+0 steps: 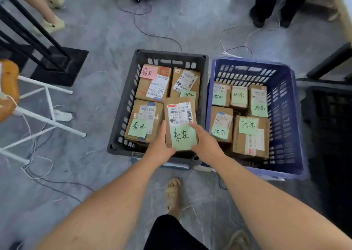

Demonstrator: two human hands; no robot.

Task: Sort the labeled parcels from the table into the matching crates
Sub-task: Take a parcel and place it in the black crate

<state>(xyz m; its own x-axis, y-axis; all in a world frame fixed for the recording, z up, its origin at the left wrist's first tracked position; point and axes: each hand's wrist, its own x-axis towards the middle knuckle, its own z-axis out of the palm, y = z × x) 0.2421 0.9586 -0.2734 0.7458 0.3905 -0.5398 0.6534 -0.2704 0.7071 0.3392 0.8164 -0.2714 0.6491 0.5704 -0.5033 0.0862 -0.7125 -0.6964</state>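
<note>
Now holding one parcel (181,124) between both hands, left hand (159,145) clamped on its left edge, right hand (204,141) on its right edge, thumbs over the top face. Hanging above the near right corner of the black crate (122,116), long axis running away from the body, green note reading 泰安 at the near end. Matching the green 泰安 note on the neighbouring parcel (143,121) low in the same crate, so probably the right destination. Next: straight down into the open corner, both hands equally near. Minding the crate's near rim under the wrists and the two far parcels (168,83) close beyond the far end. Keeping clear of the blue crate (285,116) just to the right, filled with parcels marked 济南. Cables and a white stool (45,105) on the floor to the left, well apart.
</note>
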